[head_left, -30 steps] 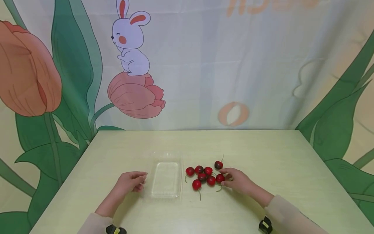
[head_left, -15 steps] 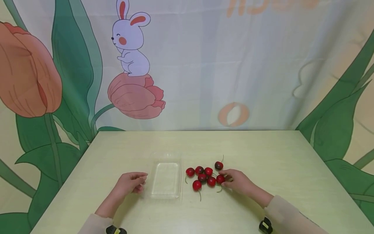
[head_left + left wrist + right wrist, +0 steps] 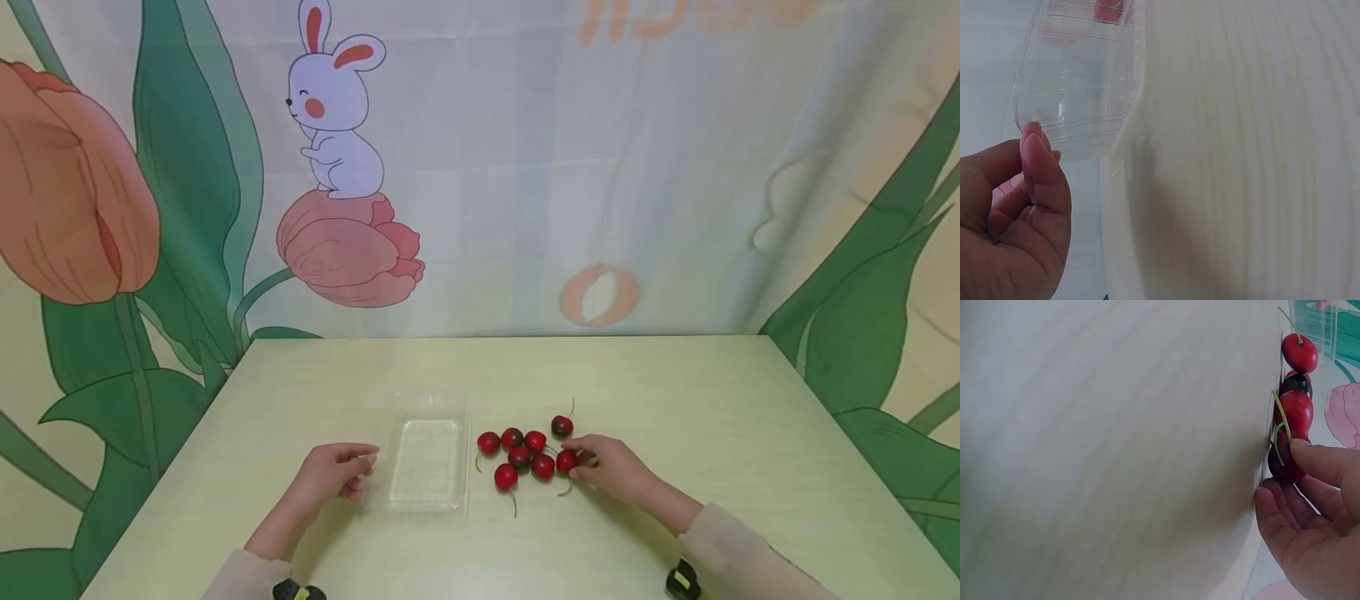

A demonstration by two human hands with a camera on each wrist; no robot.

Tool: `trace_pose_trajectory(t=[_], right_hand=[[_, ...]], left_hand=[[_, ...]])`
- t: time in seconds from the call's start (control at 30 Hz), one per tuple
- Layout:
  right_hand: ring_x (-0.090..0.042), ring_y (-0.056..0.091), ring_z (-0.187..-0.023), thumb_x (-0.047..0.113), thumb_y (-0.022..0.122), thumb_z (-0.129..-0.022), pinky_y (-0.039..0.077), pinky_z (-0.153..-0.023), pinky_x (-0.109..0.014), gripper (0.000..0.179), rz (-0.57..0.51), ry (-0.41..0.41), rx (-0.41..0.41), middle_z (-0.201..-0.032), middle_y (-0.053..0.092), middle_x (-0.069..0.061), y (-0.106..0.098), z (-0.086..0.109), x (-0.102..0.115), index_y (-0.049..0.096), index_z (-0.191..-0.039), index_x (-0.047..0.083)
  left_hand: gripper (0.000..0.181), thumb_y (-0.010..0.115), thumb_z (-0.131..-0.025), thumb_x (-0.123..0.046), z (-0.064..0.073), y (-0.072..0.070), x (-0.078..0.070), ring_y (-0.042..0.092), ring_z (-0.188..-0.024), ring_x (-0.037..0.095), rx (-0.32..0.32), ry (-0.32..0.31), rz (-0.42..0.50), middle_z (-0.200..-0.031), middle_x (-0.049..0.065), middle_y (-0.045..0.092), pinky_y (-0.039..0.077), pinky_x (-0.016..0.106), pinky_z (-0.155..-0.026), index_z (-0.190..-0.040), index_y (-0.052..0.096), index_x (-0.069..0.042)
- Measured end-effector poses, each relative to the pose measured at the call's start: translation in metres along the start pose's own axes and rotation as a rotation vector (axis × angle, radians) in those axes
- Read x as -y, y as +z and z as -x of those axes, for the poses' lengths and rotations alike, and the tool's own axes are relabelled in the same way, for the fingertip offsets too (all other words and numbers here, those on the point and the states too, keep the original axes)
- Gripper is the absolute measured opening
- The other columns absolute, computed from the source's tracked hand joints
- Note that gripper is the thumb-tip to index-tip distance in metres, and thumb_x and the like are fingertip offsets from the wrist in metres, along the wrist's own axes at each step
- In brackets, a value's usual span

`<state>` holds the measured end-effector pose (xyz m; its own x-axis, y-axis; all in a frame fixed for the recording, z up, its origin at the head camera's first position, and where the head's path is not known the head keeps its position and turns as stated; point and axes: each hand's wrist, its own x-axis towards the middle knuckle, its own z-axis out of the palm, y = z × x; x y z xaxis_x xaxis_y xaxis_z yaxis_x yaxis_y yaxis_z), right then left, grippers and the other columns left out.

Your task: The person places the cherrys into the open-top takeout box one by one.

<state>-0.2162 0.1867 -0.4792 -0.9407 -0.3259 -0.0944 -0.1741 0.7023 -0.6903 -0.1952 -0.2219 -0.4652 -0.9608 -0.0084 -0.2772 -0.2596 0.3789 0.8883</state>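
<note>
A clear plastic container point(image 3: 425, 462) stands uncovered on the table, left of the cherries. At its left edge is my left hand point(image 3: 333, 471); in the left wrist view thumb and index finger pinch the container's rim point(image 3: 1018, 94). My right hand point(image 3: 611, 467) has thumb and fingers around the rightmost cherry point(image 3: 567, 462), which sits at table level. In the right wrist view the thumb presses on top of that dark red cherry point(image 3: 1284, 465), by its green stem. Just behind my right fingertips lies a single cherry point(image 3: 562, 426) with its stem pointing away.
Several more cherries, such as a red cherry point(image 3: 506, 477) at the front, lie clustered between the container and my right hand. The pale table point(image 3: 675, 392) ends at a printed cloth backdrop point(image 3: 487, 167). Each wrist wears a black device point(image 3: 682, 579).
</note>
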Motion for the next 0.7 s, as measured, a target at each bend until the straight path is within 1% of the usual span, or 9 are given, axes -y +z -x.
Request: trace_pose_trajectory(t=[0.3, 0.47, 0.7], right_hand=[[-0.027, 0.070, -0.102, 0.002, 0.074, -0.089, 0.060, -0.089, -0.042, 0.039, 0.014, -0.022, 0.001, -0.119, 0.071, -0.017, -0.007, 0.002, 0.001, 0.068, -0.128, -0.001], [-0.030, 0.071, -0.102, 0.003, 0.074, -0.089, 0.061, -0.089, -0.043, 0.038, 0.017, -0.041, -0.002, -0.119, 0.071, -0.019, -0.012, 0.003, 0.002, 0.068, -0.127, -0.002], [-0.030, 0.072, -0.102, 0.003, 0.073, -0.090, 0.062, -0.087, -0.041, 0.037, 0.014, -0.074, 0.009, -0.118, 0.072, -0.020, -0.020, 0.004, 0.003, 0.068, -0.127, -0.003]], left_hand=[[0.035, 0.061, -0.099, -0.008, 0.001, 0.000, -0.002, 0.059, -0.058, 0.009, -0.002, 0.006, -0.001, -0.085, 0.008, 0.071, 0.057, 0.024, -0.057, -0.128, 0.063, 0.013], [0.035, 0.062, -0.099, -0.007, 0.001, 0.000, -0.003, 0.059, -0.058, 0.009, -0.007, -0.004, 0.010, -0.084, 0.008, 0.072, 0.057, 0.024, -0.057, -0.127, 0.063, 0.013], [0.035, 0.061, -0.098, -0.006, 0.001, 0.000, -0.002, 0.059, -0.057, 0.009, -0.008, -0.004, 0.009, -0.085, 0.008, 0.072, 0.057, 0.024, -0.057, -0.127, 0.063, 0.013]])
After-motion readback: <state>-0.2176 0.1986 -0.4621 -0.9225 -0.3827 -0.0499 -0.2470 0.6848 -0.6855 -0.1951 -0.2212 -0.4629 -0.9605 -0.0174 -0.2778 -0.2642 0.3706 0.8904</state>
